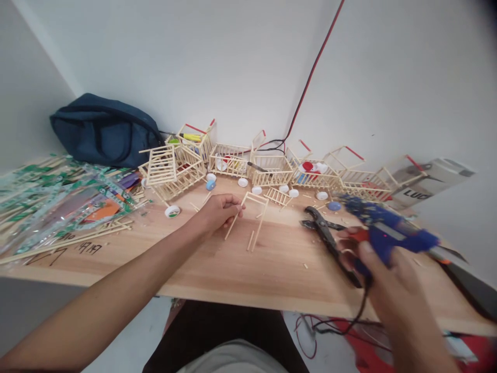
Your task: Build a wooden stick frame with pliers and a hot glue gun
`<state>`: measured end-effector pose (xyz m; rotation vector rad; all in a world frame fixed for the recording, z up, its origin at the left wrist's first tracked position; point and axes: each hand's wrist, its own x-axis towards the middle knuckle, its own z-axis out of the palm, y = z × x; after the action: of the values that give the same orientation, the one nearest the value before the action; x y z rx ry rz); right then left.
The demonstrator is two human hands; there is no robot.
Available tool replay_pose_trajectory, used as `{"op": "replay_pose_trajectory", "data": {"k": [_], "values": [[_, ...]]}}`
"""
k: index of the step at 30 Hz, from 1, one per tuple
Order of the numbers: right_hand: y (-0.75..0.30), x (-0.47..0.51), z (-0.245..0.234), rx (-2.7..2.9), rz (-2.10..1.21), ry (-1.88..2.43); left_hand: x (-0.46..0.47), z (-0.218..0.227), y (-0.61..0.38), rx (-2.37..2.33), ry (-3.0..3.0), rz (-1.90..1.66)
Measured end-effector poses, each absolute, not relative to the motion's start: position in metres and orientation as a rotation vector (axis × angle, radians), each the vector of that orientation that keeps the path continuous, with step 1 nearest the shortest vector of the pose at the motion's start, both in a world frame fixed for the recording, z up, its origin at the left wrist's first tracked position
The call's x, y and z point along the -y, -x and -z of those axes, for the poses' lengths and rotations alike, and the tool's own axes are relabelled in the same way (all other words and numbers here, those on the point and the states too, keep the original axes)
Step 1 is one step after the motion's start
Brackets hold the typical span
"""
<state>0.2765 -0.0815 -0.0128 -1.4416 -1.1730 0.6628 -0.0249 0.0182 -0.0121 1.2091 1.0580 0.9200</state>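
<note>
My left hand [224,211] pinches one leg of a small wooden stick frame [256,198], a three-sided shape with a double bar across its top. A short loose stick [250,241] lies beside the frame's right leg. On the right, my right hand [382,264] is wrapped round a blue hot glue gun [402,235], blurred by motion, its nozzle towards the wall and its cord trailing down over the table edge. Just left of it, black-handled pliers [328,241] rest on the wood.
Several stick-built carts [272,168] with white cap wheels line the wall. Plastic-wrapped sticks [70,202] pile up at left, below a dark blue bag [106,129]. A small slatted panel [278,197], a white cap [172,211] and a dark-handled blade [466,285] lie on the table [217,269].
</note>
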Motion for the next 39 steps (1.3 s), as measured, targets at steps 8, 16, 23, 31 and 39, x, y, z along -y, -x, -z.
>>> {"op": "replay_pose_trajectory", "data": {"k": [8, 16, 23, 31, 39], "values": [[-0.182, 0.061, 0.028, 1.055, -1.266, 1.131, -0.021, 0.015, 0.029, -1.003, -1.230, -0.933], [-0.188, 0.054, 0.028, 1.197, -1.229, 1.093, -0.019, 0.010, 0.028, -1.032, -1.230, -0.992], [-0.186, 0.051, 0.035, 1.416, -1.077, 1.156, -0.019, 0.014, 0.026, -1.013, -1.147, -0.952], [-0.188, 0.056, 0.033, 1.367, -0.929, 1.130, -0.017, 0.011, 0.023, -1.102, -1.194, -0.923], [-0.190, 0.057, 0.031, 1.299, -0.905, 1.137, -0.022, 0.018, 0.023, -1.185, -1.355, -0.815]]}}
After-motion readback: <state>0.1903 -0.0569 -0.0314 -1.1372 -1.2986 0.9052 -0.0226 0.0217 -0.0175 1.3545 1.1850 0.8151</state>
